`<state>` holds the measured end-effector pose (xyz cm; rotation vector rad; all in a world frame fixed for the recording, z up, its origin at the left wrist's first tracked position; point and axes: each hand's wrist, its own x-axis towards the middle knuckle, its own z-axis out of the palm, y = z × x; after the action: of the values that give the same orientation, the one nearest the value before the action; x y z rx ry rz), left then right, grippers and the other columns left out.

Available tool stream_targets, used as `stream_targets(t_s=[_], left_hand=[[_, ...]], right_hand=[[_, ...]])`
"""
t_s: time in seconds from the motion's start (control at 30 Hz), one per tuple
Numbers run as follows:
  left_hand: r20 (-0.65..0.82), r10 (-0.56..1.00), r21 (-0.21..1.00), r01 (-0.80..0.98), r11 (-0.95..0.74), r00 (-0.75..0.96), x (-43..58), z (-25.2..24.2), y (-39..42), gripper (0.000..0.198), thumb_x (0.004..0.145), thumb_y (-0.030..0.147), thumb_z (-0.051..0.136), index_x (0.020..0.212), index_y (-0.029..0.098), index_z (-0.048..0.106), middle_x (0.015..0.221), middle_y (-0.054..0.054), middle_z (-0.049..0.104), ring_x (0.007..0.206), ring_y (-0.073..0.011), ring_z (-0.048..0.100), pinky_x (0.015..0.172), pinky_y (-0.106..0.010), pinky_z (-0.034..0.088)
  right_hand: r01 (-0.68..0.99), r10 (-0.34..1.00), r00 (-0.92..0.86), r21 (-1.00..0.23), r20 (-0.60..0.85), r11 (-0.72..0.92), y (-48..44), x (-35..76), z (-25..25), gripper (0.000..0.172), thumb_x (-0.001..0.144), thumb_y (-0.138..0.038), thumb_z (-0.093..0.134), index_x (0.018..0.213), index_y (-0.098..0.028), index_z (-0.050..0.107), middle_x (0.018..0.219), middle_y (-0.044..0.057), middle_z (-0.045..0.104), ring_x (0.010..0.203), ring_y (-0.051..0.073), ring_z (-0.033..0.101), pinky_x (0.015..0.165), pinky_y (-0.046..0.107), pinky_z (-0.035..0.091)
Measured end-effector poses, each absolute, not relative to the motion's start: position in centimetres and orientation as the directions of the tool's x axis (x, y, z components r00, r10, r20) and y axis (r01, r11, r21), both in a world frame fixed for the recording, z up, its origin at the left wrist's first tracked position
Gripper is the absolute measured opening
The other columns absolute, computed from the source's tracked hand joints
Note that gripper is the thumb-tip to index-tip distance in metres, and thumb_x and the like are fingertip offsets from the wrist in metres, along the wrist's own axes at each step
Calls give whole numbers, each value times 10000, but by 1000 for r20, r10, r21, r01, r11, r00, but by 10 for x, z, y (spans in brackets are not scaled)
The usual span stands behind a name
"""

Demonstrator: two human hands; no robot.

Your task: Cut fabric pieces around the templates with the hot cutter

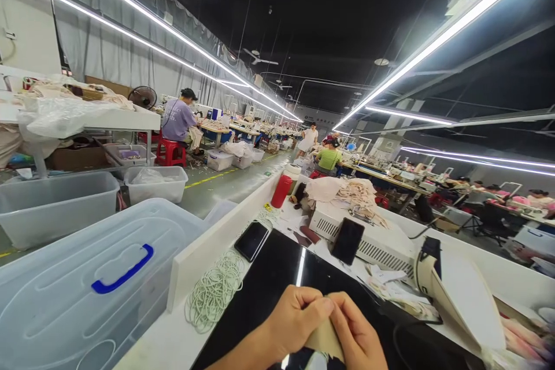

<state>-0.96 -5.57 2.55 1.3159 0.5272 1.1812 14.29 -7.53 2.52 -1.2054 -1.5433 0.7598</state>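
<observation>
Above a glossy black work surface (264, 283), my left hand (295, 315) and my right hand (358, 332) meet, thumbs and fingers pinched together. Between them they grip a tan piece of fabric (324, 340), which hangs down below the fingertips. Part of it is covered by my fingers. Under the fabric a small whitish thing (317, 361) shows at the bottom edge, too cut off to name. A pile of pale green elastic loops (217, 289) lies left of the hands, with a black phone (252, 240) just beyond it.
A second dark phone (348, 241) leans against a white vented machine (368, 237) topped with beige fabric (342, 193). A red bottle (281, 188) stands at the back corner. To the right is a white visor (459, 289); on the left, a lidded plastic bin (108, 277). Several people sit at sewing tables beyond.
</observation>
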Motion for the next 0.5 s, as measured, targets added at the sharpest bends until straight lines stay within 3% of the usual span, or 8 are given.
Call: stream_targets(t_s=[0.5], left_hand=[[231,912,941,-316,-120,340,-9,16,-45,699,794,770,623,544,200,305,536,71,255,526,-66,200,496,-266,147]], right_hand=[[183,975,32,-960,221,212,-63,140,9,569,821,-732,643,640,-196,584,661,-1,499,654,167,460,604,258,436]])
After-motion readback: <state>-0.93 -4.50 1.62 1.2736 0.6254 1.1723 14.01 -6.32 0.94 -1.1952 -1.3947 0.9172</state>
